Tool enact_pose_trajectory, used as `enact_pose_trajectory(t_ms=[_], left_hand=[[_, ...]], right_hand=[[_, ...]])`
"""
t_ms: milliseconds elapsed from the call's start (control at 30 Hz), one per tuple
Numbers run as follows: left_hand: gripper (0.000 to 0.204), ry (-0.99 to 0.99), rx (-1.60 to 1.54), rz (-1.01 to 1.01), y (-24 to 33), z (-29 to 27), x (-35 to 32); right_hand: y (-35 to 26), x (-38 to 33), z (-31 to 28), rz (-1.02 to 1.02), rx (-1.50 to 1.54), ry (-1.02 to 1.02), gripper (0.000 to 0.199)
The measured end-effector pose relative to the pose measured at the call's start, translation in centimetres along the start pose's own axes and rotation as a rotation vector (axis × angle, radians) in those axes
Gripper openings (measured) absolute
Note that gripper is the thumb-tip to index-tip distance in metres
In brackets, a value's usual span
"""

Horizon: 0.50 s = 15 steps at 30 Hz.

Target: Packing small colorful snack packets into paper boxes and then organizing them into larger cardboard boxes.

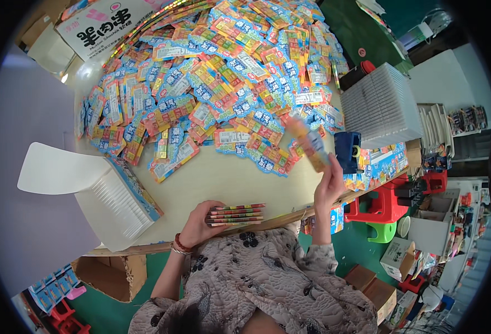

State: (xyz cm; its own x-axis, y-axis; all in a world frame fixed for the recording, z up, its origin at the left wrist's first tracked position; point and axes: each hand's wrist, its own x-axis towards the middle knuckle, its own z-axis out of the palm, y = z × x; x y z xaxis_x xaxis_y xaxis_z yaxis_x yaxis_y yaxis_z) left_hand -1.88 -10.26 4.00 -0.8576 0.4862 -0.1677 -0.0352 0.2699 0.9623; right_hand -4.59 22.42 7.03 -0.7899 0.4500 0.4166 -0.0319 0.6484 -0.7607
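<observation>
Left hand point(196, 224) rested at near table point(212, 181) edge, grip clamped on small stack of packets point(236, 215), edges toward camera, stack lying flat on the tabletop. Beaded bracelets point(179, 245) on left wrist.

Right hand point(329, 186) raised above table's right side, grip clamped on single packet point(311, 146), held upright-tilted and motion-blurred; print not readable. Held packet sat just in front of the big pile, beside a dark blue box point(347, 151).

Big loose pile of colourful packets point(217, 83) covered far half of table, blue/yellow/red, overlapping, no order visible. Near strip of tabletop bare between pile and hands.

Left of hands: white open carton point(117, 203) with blue printed side, packed with thin white sheets or trays standing on edge; flap point(56, 170) folded out to the left. Right of pile: tall block of stacked clear/white trays point(382, 106), more printed blue cards point(384, 164) under and in front of it.

Cardboard box with large printing point(98, 22) at far left corner. Below table: brown cardboard boxes point(109, 275) on green floor at left, red plastic stools point(382, 206) and a green one point(383, 231) at right, further cartons point(396, 256) near them. Patterned floral garment point(256, 278) filled lower centre.
</observation>
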Motion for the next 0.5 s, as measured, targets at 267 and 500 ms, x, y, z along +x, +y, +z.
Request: enact_pose_trajectory(t_ms=[267,500], left_hand=[[0.061,0.114,-0.051,0.150,-0.5,-0.7,0.9],[0.066,0.116,0.495,0.253,1.1,-0.9,0.8]], right_hand=[[-1.5,-3.5,2.7,0.319,0.507,-0.951,0.019],[1.8,7.4,1.7,-0.457,-0.463,-0.510,0.065]])
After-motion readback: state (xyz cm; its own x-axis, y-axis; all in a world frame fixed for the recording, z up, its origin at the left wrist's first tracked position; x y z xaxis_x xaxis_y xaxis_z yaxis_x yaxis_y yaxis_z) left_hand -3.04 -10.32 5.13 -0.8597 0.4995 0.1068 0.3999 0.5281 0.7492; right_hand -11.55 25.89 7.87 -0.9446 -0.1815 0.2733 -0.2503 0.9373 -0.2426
